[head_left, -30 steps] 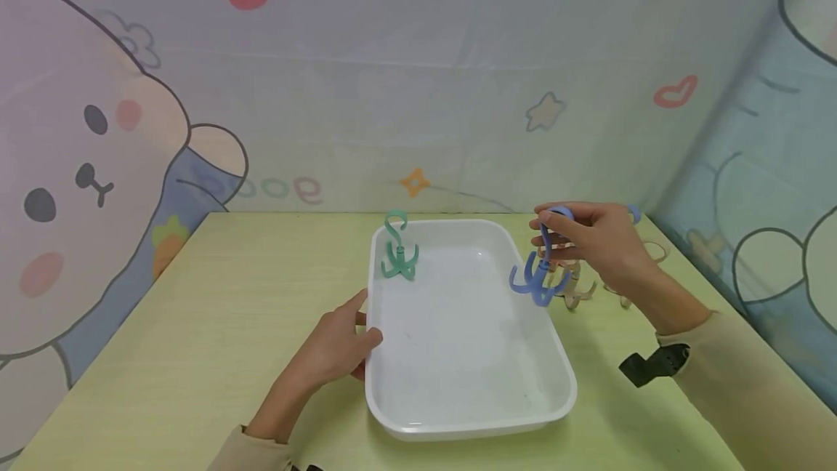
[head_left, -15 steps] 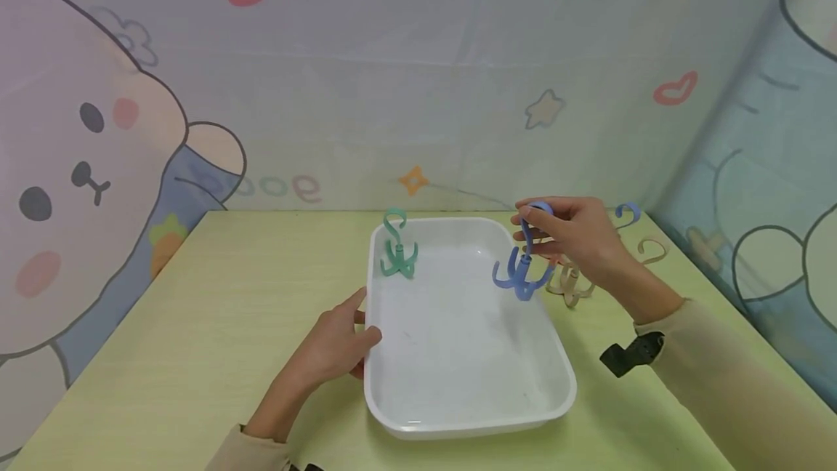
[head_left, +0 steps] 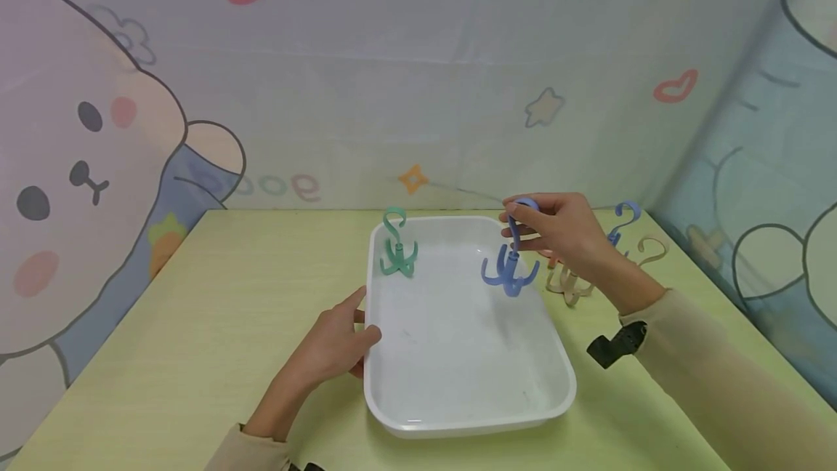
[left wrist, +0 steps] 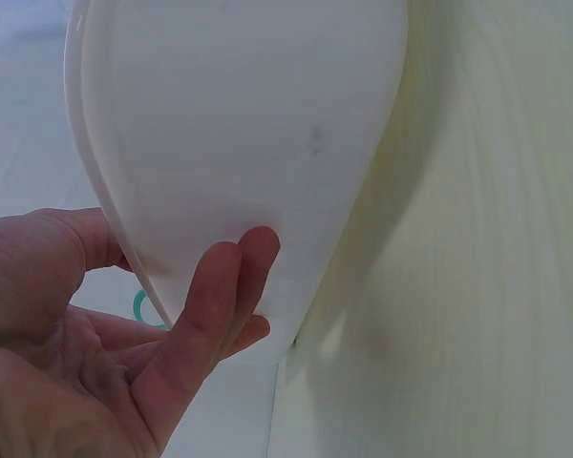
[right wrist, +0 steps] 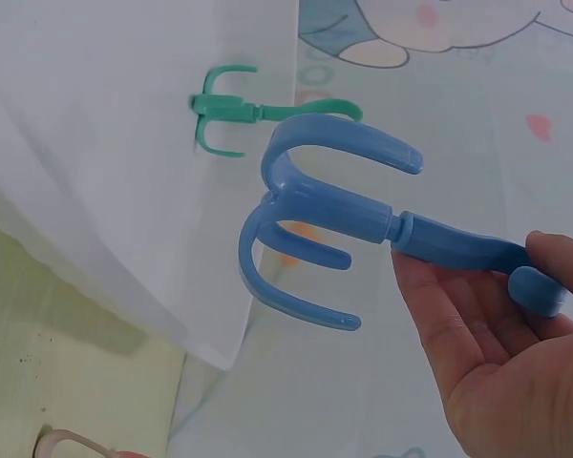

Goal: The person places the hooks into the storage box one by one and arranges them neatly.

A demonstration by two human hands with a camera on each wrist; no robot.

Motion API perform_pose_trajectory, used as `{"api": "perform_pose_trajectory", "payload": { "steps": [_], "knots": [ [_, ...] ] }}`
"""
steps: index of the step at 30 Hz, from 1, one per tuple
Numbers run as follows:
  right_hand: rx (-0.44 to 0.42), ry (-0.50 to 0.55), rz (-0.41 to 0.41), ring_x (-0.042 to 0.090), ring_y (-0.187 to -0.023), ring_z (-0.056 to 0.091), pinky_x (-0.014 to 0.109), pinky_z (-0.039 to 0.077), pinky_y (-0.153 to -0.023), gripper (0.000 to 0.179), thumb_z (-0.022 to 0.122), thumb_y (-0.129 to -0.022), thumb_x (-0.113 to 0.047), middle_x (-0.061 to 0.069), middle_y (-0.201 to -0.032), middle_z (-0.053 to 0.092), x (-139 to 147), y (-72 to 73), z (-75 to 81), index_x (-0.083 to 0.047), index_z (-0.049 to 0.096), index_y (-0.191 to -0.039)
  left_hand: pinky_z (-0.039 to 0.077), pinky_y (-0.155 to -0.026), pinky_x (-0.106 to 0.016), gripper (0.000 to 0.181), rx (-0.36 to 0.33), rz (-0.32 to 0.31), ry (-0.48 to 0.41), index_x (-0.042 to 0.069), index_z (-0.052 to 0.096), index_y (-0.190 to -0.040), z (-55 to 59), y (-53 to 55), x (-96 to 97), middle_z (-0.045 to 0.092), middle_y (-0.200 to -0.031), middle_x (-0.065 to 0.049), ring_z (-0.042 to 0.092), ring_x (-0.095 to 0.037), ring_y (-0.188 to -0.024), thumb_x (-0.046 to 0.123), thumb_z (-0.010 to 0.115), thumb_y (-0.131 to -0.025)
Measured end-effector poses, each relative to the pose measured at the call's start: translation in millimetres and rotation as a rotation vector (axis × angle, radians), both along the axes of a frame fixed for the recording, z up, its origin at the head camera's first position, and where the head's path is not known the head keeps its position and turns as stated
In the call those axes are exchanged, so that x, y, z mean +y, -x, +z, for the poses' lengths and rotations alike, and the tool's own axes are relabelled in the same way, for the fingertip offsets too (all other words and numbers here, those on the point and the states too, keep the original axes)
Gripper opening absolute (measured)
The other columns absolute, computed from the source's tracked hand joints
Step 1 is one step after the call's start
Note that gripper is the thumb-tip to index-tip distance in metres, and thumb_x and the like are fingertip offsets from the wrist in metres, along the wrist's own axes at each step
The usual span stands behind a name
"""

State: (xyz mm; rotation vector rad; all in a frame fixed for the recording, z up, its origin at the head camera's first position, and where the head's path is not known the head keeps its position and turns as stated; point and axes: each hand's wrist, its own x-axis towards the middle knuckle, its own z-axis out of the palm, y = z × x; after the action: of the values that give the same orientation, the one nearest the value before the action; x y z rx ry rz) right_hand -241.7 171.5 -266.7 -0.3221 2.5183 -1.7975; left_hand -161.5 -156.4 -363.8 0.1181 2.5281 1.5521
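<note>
The two hands at work around a white tray (head_left: 458, 355) on a pale yellow-green desk (head_left: 209, 325). The right hand (head_left: 565, 231) grips a blue hook (head_left: 510, 278) by its curved upper end, pinched between thumb and fingers; the hook hangs nearly upright over the right-hand part of the tray, its prongs spread at the lower end. In the right wrist view, the stem is seen to narrow at a short neck between the curved part and the pronged base. The left hand (head_left: 333, 344) grips the tray's left edge, its thumb laid over the rim; the left wrist view shows fingers on the outer side of the wall. A green hook (head_left: 399, 260) of similar form stands prongs down inside the tray at its far left corner, its curved end rising above the rim. To the right of the tray, partly hidden by the right hand and forearm, lie a beige hook (head_left: 569, 289), a red piece (head_left: 552, 259) just beside it, a second blue hook (head_left: 628, 211) and another beige curved end (head_left: 654, 247). Behind the desk hangs a printed cloth (head_left: 353, 107) bearing hearts, a star and a cartoon animal.
</note>
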Motion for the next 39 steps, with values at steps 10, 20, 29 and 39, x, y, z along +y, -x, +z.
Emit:
{"api": "perform_pose_trajectory", "payload": {
  "steps": [10, 20, 29, 39],
  "knots": [
    [-0.020, 0.021, -0.003, 0.016, -0.097, 0.080, 0.036, 0.066, -0.088, 0.044, 0.068, -0.104, -0.025, 0.004, -0.108, 0.079, -10, 6.9, -3.0, 0.003, 0.067, -0.137, 0.066, -0.054, -0.039, 0.071, -0.005, 0.005, -0.004, 0.014, 0.039, -0.162, -0.4, -0.1, -1.3, 0.067, -0.129, -0.026, 0.075, -0.024, -0.063, 0.005, 0.055, -0.093],
    [-0.018, 0.035, -0.003, 0.013, -0.093, 0.080, 0.035, 0.066, -0.086, 0.043, 0.068, -0.104, -0.027, -0.002, -0.101, 0.080, -19, 12.8, -2.4, 0.004, 0.068, -0.134, 0.065, -0.053, -0.039, 0.074, 0.000, 0.009, 0.004, 0.012, 0.036, -0.164, 1.6, -0.7, -1.9, 0.066, -0.130, -0.026, 0.075, -0.024, -0.062, 0.005, 0.056, -0.094],
    [-0.028, 0.068, 0.000, 0.016, -0.091, 0.081, 0.035, 0.067, -0.084, 0.042, 0.069, -0.103, -0.025, -0.002, -0.096, 0.079, -25, 20.0, -7.8, 0.005, 0.068, -0.133, 0.065, -0.052, -0.038, 0.074, 0.010, 0.002, 0.012, 0.012, 0.036, -0.164, -0.2, -0.4, -2.3, 0.066, -0.130, -0.027, 0.075, -0.023, -0.063, 0.005, 0.057, -0.093],
    [-0.035, 0.074, 0.003, 0.019, -0.093, 0.081, 0.037, 0.067, -0.084, 0.041, 0.068, -0.103, -0.024, 0.000, -0.097, 0.079, -34, 26.2, -13.2, 0.006, 0.068, -0.132, 0.065, -0.052, -0.039, 0.075, 0.009, -0.004, 0.007, 0.011, 0.034, -0.165, -0.2, -1.3, -1.5, 0.066, -0.130, -0.027, 0.075, -0.023, -0.062, 0.005, 0.057, -0.093]
  ]
}}
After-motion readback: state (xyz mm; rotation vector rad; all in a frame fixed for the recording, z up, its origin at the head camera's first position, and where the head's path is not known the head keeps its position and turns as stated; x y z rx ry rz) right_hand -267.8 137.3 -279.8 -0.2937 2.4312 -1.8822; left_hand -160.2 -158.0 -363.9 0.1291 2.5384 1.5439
